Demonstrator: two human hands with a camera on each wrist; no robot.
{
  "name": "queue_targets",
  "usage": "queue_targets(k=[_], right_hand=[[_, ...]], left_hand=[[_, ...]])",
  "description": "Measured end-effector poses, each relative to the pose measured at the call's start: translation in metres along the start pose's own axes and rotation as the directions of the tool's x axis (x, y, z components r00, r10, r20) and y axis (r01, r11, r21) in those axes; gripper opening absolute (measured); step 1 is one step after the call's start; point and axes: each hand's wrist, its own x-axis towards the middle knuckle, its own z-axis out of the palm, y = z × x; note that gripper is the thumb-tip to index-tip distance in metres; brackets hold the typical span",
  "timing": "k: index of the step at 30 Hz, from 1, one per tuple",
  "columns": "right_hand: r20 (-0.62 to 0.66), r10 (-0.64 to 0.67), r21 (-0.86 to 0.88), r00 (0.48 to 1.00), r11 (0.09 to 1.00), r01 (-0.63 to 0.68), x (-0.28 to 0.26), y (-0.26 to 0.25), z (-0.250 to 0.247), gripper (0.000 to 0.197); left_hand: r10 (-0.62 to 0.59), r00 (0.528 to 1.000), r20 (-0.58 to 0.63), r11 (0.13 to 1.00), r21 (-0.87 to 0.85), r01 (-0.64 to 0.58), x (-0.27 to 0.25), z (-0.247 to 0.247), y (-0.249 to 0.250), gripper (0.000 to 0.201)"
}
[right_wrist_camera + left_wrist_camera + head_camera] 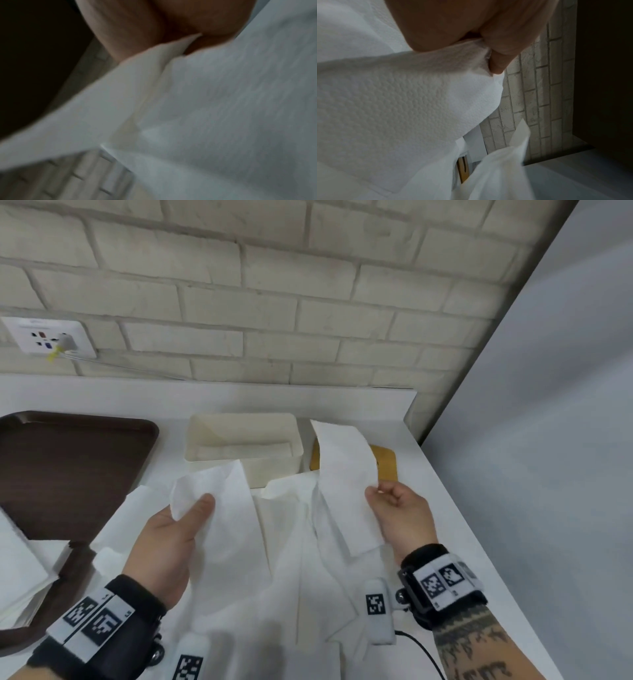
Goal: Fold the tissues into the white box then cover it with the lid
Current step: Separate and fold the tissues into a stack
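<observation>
White tissues (291, 542) over most of wooden lid (385, 463).

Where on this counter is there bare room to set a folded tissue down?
Bare counter lies right of the right hand, and behind the white box below the wall. The brown tray is largely bare. Loose tissues crowd the front.

No legible text anywhere; the wrist bands (445, 580) carry only black-and-white coded squares.
</observation>
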Motion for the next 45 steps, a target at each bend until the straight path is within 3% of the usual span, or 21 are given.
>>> queue_targets(k=[3,6,11,15,17,19,22,28,34,37,42,45], right_hand=[[-0.001,0.071,-0.395,0.998,0.916,-0.065,0.014,0.025,0.004,0.014],[0.008,0.052,-0.519,0.999,0.854,-0.041,0.019,0.03,0.002,0.012],[-0.01,-0.151,-0.452,0.989,0.882,0.13,0.023,0.02,0.002,0.015],[0.02,-0.284,-0.454,0.959,0.851,0.262,0.024,0.013,0.004,0.016],[0.064,-0.223,-0.498,0.973,0.838,0.225,0.029,0.013,0.004,0.011],[0.108,-0.061,-0.566,0.992,0.817,0.112,0.033,0.015,0.005,0.003],[0.137,0.056,-0.628,0.989,0.777,0.043,0.038,0.025,0.006,0.015],[0.059,-0.005,-0.612,0.998,0.79,0.04,0.046,0.03,0.009,0.006],[0.085,0.0,-0.637,0.996,0.769,0.054,0.052,0.029,0.012,0.006],[0.115,0.051,-0.635,0.992,0.771,0.034,0.049,0.029,0.005,0.019],[0.136,0.091,-0.729,0.987,0.683,0.038,0.034,0.032,-0.009,0.023],[0.107,0.052,-0.684,0.993,0.729,0.035,0.018,0.028,-0.022,0.027]], left_hand=[[-0.002,1.0,-0.005,1.0,0.023,0.002,0.001,-0.002,0.002,0.029],[0.001,1.0,-0.01,1.0,0.031,-0.001,0.0,-0.003,0.006,0.027],[-0.005,1.0,-0.007,1.0,0.004,0.005,-0.002,0.0,0.008,0.025],[-0.008,1.0,0.008,1.0,0.003,0.008,-0.007,0.006,0.01,0.022],[-0.006,1.0,0.024,1.0,0.007,0.006,-0.009,0.008,0.01,0.022],[-0.004,0.999,0.033,1.0,0.009,0.003,-0.011,0.009,0.01,0.023],[-0.007,1.0,0.026,1.0,0.008,0.006,-0.013,0.011,0.01,0.024],[-0.014,1.0,0.009,1.0,-0.003,0.014,-0.013,0.014,0.008,0.023],[-0.023,1.0,-0.002,1.0,-0.01,0.023,-0.013,0.014,0.006,0.023],[-0.021,1.0,-0.016,1.0,-0.021,0.02,-0.011,0.012,0.005,0.022],[-0.03,0.999,-0.016,0.999,-0.027,0.029,-0.007,0.009,0.004,0.021],[-0.031,1.0,0.003,0.999,-0.026,0.031,-0.005,0.009,0.005,0.022]])
